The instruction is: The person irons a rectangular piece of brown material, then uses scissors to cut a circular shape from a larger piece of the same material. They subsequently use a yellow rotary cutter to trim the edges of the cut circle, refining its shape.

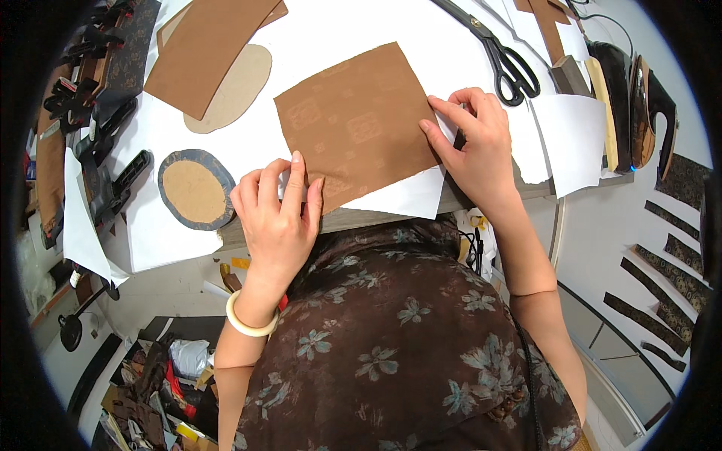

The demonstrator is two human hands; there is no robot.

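A roughly square piece of brown patterned fabric [361, 105] lies over white paper near the table's front edge, its weave showing faint tonal motifs. My left hand [280, 207] holds its lower left edge, thumb and index finger on top; a pale bangle circles that wrist. At the right edge, the thumb and index finger of my right hand [474, 139] grip the cloth. What the other fingers do underneath is partly hidden. Just left of my left hand sits an oval tan piece [194, 192] with a dark patterned border.
Black-handled scissors [511, 71] lie beyond my right hand. Brown fabric pieces [207, 52] overlap a beige oval [244, 90] at the far left. An iron [662, 113] stands at the right, near dark cut strips [654, 301]. Black clamp-like tools [113, 165] line the left edge.
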